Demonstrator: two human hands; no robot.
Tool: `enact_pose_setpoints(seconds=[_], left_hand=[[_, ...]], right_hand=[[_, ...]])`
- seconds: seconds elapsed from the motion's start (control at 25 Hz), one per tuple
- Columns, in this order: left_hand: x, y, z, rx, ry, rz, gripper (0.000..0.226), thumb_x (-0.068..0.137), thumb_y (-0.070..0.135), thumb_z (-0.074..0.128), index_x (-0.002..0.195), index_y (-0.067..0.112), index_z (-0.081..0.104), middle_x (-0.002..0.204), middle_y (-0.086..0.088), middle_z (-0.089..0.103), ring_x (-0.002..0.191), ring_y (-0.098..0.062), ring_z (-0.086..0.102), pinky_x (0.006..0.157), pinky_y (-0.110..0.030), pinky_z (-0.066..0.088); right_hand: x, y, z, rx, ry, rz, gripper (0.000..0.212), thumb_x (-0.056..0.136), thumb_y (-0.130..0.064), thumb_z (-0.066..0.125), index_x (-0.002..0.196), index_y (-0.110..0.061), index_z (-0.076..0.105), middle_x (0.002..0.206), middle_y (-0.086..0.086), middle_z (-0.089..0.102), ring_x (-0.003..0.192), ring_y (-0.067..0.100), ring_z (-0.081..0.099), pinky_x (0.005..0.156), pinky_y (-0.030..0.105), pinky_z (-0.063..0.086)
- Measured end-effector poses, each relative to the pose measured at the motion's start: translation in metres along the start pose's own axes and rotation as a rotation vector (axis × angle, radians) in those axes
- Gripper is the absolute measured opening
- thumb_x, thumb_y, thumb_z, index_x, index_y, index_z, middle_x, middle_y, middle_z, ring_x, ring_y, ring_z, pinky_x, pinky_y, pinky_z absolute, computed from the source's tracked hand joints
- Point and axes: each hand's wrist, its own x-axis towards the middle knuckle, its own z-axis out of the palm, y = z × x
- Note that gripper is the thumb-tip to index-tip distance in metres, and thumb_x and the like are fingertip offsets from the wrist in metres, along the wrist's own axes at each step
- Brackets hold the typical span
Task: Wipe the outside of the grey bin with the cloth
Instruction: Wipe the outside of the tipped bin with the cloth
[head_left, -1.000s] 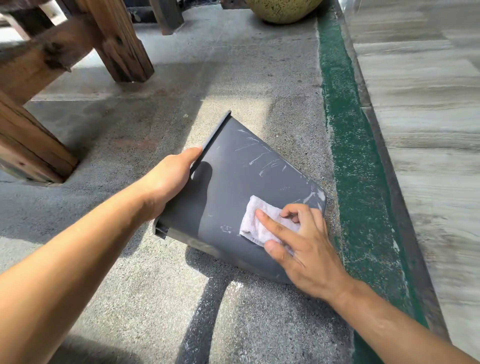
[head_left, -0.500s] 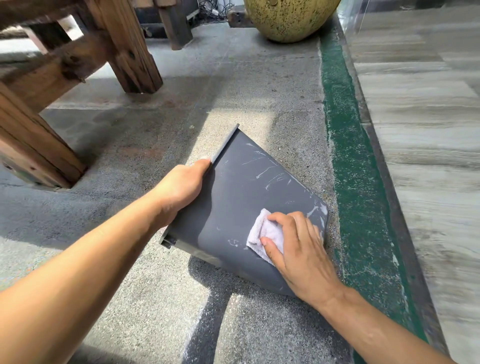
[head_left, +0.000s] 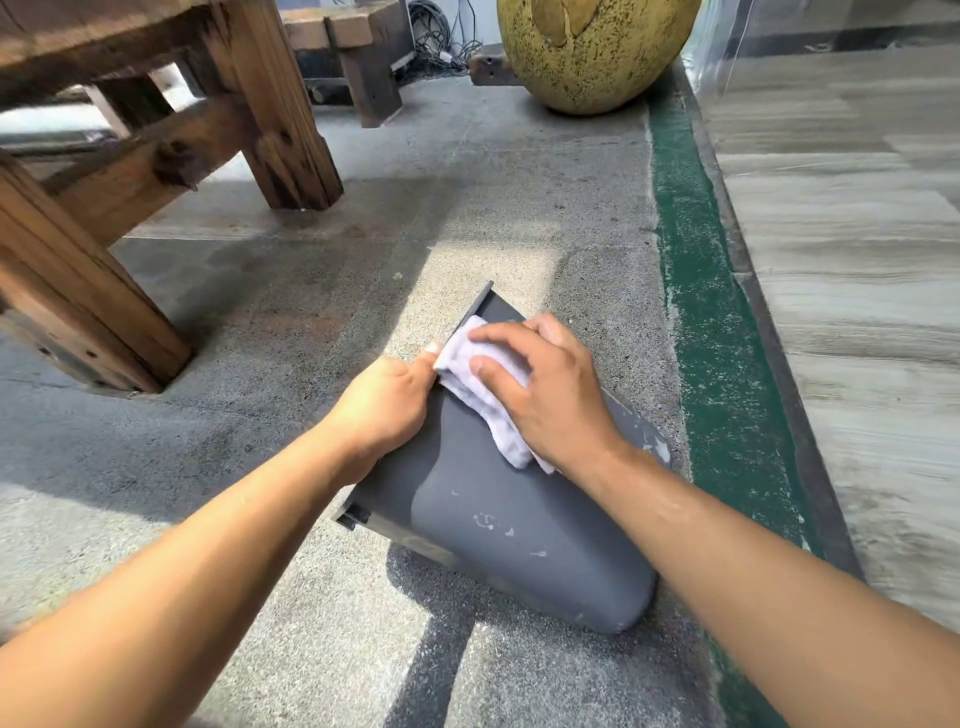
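The grey bin (head_left: 519, 530) lies on its side on the concrete floor (head_left: 291, 597), its open rim toward ten o'clock and its closed base toward four o'clock, just beside the green painted strip (head_left: 711, 332) that runs along the floor's right edge. The broad upper face of the bin is turned up to the camera.

The left hand (head_left: 384, 410) has its grip closed over the rim on the bin's nine o'clock side, thumb lying along the edge, steadying it. The right hand (head_left: 545, 395) presses the pale cloth (head_left: 483, 395) flat against the bin wall near the rim, at the twelve o'clock end of the upper face; its grip is a flat press with spread fingers, not a fist, and the cloth's tail trails out under the palm toward five o'clock.

By my reading the wiping is under way but far from finished. White smears and flecks still show on the lower part of the upper face, around the middle and toward the base, and a patch of pale marks sits at the three o'clock edge by the right wrist. The area under the hands cannot be judged. The side resting on the floor and the far side are hidden, so whether they are clean cannot be told; they likely need the bin turned before the cloth can reach them. The base end also looks unwiped.
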Motion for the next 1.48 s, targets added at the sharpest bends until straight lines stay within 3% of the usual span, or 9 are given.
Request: enact_pose_setpoints(seconds=[0.12, 0.24, 0.44, 0.68, 0.8, 0.96, 1.24, 1.36, 1.48], left_hand=[[-0.005, 0.001, -0.001, 0.102, 0.042, 0.096, 0.056, 0.108, 0.043, 0.033, 0.069, 0.005, 0.047, 0.069, -0.011, 0.057, 0.068, -0.031, 0.052, 0.057, -0.032, 0.041], [-0.005, -0.003, -0.001, 0.100, 0.068, 0.071, 0.065, 0.106, 0.053, 0.037, 0.062, 0.006, 0.045, 0.063, -0.012, 0.053, 0.061, -0.032, 0.047, 0.053, -0.030, 0.039], [-0.003, -0.004, 0.003, 0.148, 0.068, 0.091, 0.074, 0.102, 0.061, 0.037, 0.061, 0.000, 0.048, 0.073, -0.028, 0.065, 0.067, -0.039, 0.058, 0.058, -0.038, 0.041], [-0.004, -0.023, 0.012, 0.126, -0.006, 0.034, 0.082, 0.099, 0.066, 0.040, 0.070, -0.007, 0.062, 0.076, -0.028, 0.070, 0.074, -0.041, 0.067, 0.065, -0.038, 0.051], [-0.007, -0.028, 0.010, 0.089, 0.005, 0.009, 0.082, 0.099, 0.066, 0.041, 0.068, -0.008, 0.059, 0.074, -0.028, 0.070, 0.072, -0.041, 0.067, 0.059, -0.036, 0.045], [-0.007, -0.026, 0.011, 0.108, 0.004, 0.011, 0.082, 0.099, 0.065, 0.040, 0.069, -0.010, 0.055, 0.067, -0.024, 0.065, 0.071, -0.043, 0.066, 0.054, -0.033, 0.039], [-0.003, -0.019, 0.004, 0.114, 0.002, 0.018, 0.089, 0.094, 0.074, 0.037, 0.076, -0.007, 0.067, 0.074, -0.025, 0.073, 0.072, -0.040, 0.070, 0.067, -0.041, 0.055], [-0.005, -0.013, 0.000, 0.067, -0.017, 0.007, 0.086, 0.093, 0.075, 0.041, 0.078, -0.004, 0.071, 0.075, -0.022, 0.075, 0.067, -0.038, 0.072, 0.061, -0.043, 0.059], [-0.012, -0.006, 0.003, -0.212, -0.112, -0.051, 0.055, 0.101, 0.054, 0.050, 0.080, 0.013, 0.079, 0.074, -0.002, 0.080, 0.057, -0.014, 0.074, 0.047, -0.025, 0.058]], right_hand=[[0.017, -0.007, 0.008, -0.104, -0.114, 0.022, 0.023, 0.090, -0.040, 0.072, 0.109, -0.029, 0.075, 0.100, 0.001, 0.052, 0.092, 0.014, 0.055, 0.085, 0.023, 0.043], [0.016, -0.003, 0.004, -0.157, -0.191, 0.044, 0.030, 0.085, -0.051, 0.070, 0.107, -0.032, 0.073, 0.101, -0.002, 0.052, 0.097, 0.014, 0.056, 0.093, 0.035, 0.049], [0.008, -0.001, -0.008, -0.273, -0.263, 0.062, 0.034, 0.084, -0.058, 0.065, 0.110, -0.036, 0.063, 0.103, -0.002, 0.051, 0.097, 0.019, 0.058, 0.087, 0.034, 0.050], [-0.017, 0.016, -0.020, -0.366, -0.378, 0.129, 0.034, 0.079, -0.055, 0.067, 0.106, -0.037, 0.058, 0.099, -0.002, 0.050, 0.095, 0.027, 0.060, 0.083, 0.037, 0.053], [-0.033, 0.025, -0.032, -0.393, -0.422, 0.188, 0.035, 0.074, -0.056, 0.068, 0.102, -0.039, 0.056, 0.096, -0.005, 0.051, 0.093, 0.024, 0.059, 0.080, 0.037, 0.052], [-0.059, 0.038, -0.058, -0.425, -0.499, 0.317, 0.037, 0.071, -0.058, 0.067, 0.099, -0.038, 0.051, 0.097, -0.008, 0.051, 0.094, 0.022, 0.058, 0.080, 0.040, 0.054], [-0.148, 0.088, -0.120, -0.586, -0.553, 0.600, 0.022, 0.075, -0.050, 0.062, 0.089, -0.035, 0.053, 0.091, -0.009, 0.049, 0.080, 0.014, 0.057, 0.077, 0.040, 0.053], [-0.177, 0.101, -0.137, -0.566, -0.403, 0.702, 0.013, 0.080, -0.033, 0.068, 0.083, -0.036, 0.056, 0.090, -0.007, 0.055, 0.079, 0.012, 0.058, 0.076, 0.038, 0.053], [-0.154, 0.095, -0.142, -0.334, -0.081, 0.719, 0.031, 0.081, -0.020, 0.075, 0.099, -0.038, 0.058, 0.093, -0.011, 0.065, 0.081, 0.007, 0.065, 0.070, 0.031, 0.052]])
